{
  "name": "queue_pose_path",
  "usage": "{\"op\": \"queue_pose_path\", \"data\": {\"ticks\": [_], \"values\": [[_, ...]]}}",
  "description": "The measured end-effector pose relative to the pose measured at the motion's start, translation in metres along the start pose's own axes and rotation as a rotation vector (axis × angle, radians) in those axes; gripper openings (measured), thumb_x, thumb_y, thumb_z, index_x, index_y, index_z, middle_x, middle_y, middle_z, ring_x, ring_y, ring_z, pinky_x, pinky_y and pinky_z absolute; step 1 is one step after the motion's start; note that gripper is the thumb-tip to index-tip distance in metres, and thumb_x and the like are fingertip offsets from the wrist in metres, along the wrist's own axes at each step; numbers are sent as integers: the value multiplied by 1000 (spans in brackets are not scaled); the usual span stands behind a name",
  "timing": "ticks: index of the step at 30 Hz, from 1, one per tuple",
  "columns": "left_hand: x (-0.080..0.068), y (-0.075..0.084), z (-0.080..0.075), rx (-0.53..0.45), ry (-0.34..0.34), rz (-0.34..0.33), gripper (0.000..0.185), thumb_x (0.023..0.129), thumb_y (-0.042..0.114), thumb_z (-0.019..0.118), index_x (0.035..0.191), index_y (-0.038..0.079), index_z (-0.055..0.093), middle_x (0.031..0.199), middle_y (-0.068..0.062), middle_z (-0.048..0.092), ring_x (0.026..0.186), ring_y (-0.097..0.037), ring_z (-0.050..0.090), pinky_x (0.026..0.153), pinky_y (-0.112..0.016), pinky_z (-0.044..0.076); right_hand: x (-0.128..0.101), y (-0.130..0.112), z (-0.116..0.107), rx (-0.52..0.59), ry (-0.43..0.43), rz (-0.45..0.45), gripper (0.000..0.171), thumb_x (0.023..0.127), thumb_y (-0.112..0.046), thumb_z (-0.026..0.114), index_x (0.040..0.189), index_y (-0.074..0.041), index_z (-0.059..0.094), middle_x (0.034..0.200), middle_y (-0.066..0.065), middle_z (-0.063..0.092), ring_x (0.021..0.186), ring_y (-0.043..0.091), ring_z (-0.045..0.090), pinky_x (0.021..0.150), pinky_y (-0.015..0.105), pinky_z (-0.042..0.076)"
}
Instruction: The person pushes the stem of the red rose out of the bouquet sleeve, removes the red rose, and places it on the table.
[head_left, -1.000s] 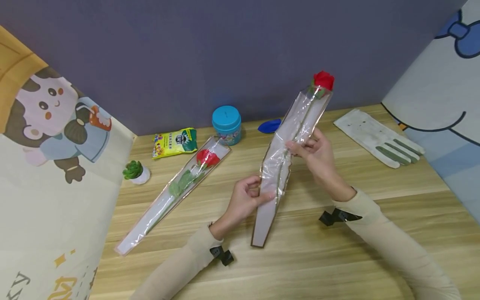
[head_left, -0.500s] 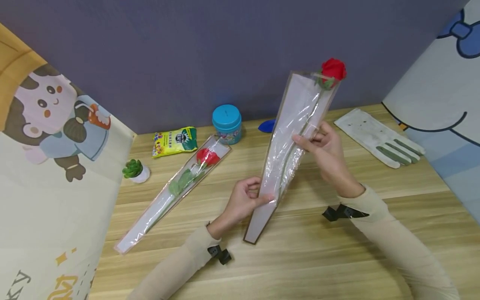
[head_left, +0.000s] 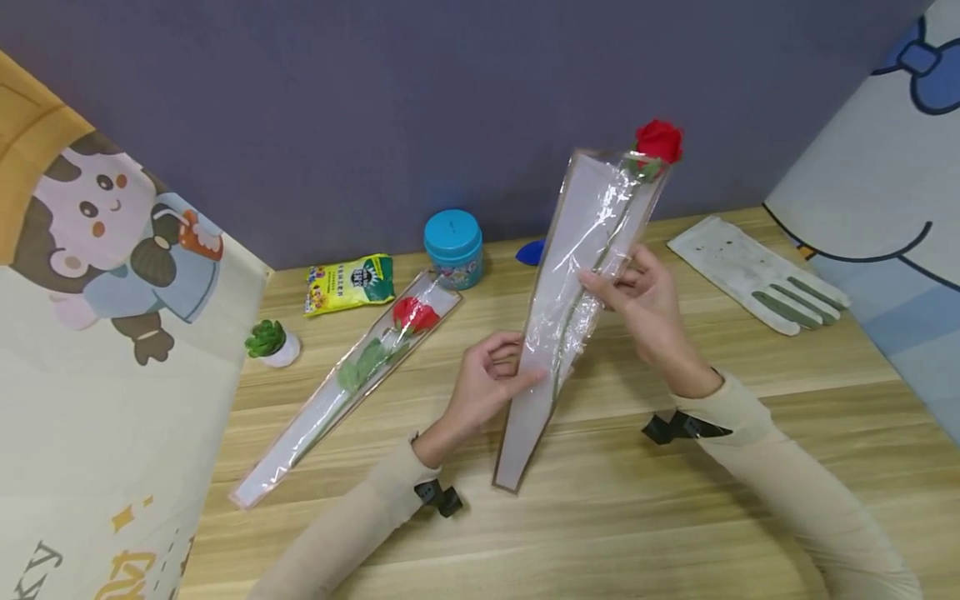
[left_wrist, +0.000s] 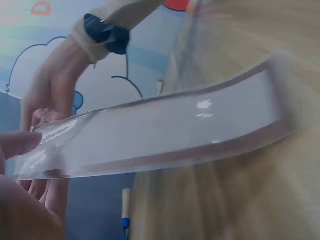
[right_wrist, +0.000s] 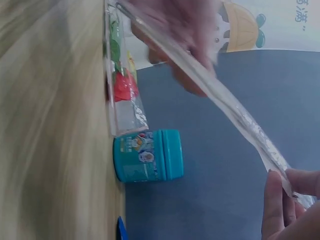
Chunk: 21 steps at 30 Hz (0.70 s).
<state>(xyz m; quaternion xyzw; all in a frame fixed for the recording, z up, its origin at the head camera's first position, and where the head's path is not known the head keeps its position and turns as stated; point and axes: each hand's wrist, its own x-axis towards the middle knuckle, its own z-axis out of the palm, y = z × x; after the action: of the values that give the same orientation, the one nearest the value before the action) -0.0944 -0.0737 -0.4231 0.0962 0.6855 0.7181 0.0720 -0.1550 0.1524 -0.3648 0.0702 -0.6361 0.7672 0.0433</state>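
Note:
A clear flower sleeve (head_left: 558,242) with a white backing and brown edging is held tilted above the table. Inside it runs the green stem of a red rose (head_left: 660,142), whose bloom sticks out past the top opening. My left hand (head_left: 489,382) pinches the sleeve's lower part, thumb in front. Higher up, my right hand (head_left: 647,304) grips the sleeve's right edge around the stem, its thumb lying across the front. In the left wrist view the sleeve's narrow bottom end (left_wrist: 175,130) extends past my left thumb. The right wrist view catches the sleeve (right_wrist: 235,110) nearly edge-on.
A second sleeved rose (head_left: 415,315) lies on the wooden table (head_left: 637,517) at left. Behind it are a yellow-green packet (head_left: 348,285) and a blue lidded jar (head_left: 453,248). A potted succulent (head_left: 273,343), blue trowel blade (head_left: 530,252) and work gloves (head_left: 757,275) lie around.
The sleeve's upper part has turned flatter toward the head camera and looks wider. The bloom rose to the right, then dipped slightly. Both hands keep their hold.

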Motion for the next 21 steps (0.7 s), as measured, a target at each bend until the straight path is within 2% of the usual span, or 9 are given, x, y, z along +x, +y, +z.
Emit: {"op": "queue_pose_path", "data": {"ticks": [3,7,14,21], "values": [[9,5,1,-23,77,59,39,85,-9,76,123,-12,64,118,-33,71,91,-1,72,82,-22,64,-2,3,1,-32,-15,33,36,91,6,74,119,-14,62,92,-9,81,79,6,76,71,23,64],[18,10,1,-35,135,79,34,87,-6,77,119,-11,67,113,-29,75,88,0,72,78,-19,63,-4,8,3,-67,-24,55,42,91,6,74,127,-10,61,96,-12,80,82,7,77,74,24,65],[22,11,3,-38,112,26,33,84,-7,80,114,-10,68,106,-28,77,84,-3,74,76,-22,64,-5,13,6,-90,-42,63,53,91,5,74,140,-1,54,96,-13,80,82,7,77,73,26,65],[23,9,8,-64,88,6,33,83,-8,80,113,-11,67,107,-30,76,79,-3,75,71,-23,64,-8,17,8,-77,-51,60,49,92,7,72,137,-1,54,92,-12,80,78,7,77,70,26,65]]}}
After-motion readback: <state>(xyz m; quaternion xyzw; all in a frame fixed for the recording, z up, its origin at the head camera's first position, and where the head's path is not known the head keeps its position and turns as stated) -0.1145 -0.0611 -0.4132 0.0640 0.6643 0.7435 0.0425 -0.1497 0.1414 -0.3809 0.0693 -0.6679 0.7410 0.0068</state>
